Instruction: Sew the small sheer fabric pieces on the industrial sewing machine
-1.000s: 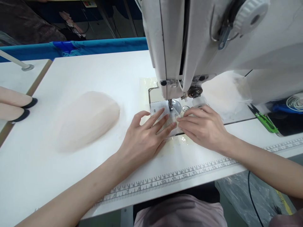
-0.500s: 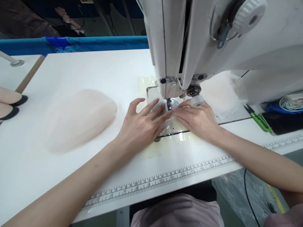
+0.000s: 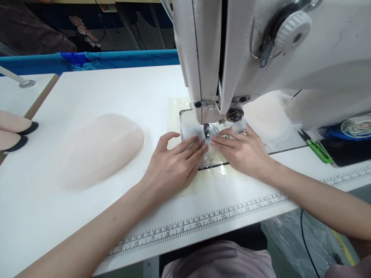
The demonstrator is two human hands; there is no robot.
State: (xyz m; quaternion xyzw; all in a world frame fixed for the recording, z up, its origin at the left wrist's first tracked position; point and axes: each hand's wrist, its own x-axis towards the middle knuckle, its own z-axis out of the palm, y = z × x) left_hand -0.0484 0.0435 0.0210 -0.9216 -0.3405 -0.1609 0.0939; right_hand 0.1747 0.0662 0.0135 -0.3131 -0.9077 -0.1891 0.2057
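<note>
At the near edge of the white table (image 3: 87, 216) runs a printed ruler strip (image 3: 203, 222), with numbers on it. Just past it lie both hands, flat on the table, side by side and almost touching at the fingertips.

The left hand (image 3: 174, 166) lies palm down with its fingers spread a little. The fingertips press on a small see-through piece of thin fabric (image 3: 204, 148). The right hand (image 3: 243, 152) lies palm down too, with its fingers stretched out to the left, and its fingertips press on the same piece from the other side. Neither hand is closed around anything; they just push down flat.

The thin fabric sits between the two hands, on the shiny metal plate (image 3: 188, 123), right under the needle (image 3: 206, 131) of the big white sewing machine (image 3: 261, 58). It is so clear that its edges are hard to see.

To the left, well apart from the hands, rests a soft pale pink pile of fabric (image 3: 101, 148). To the right, near the machine, lie green snips (image 3: 317, 148). At the far left edge two pale shapes with black tips (image 3: 17, 135) poke in. Far back runs a blue edge (image 3: 116, 60).
</note>
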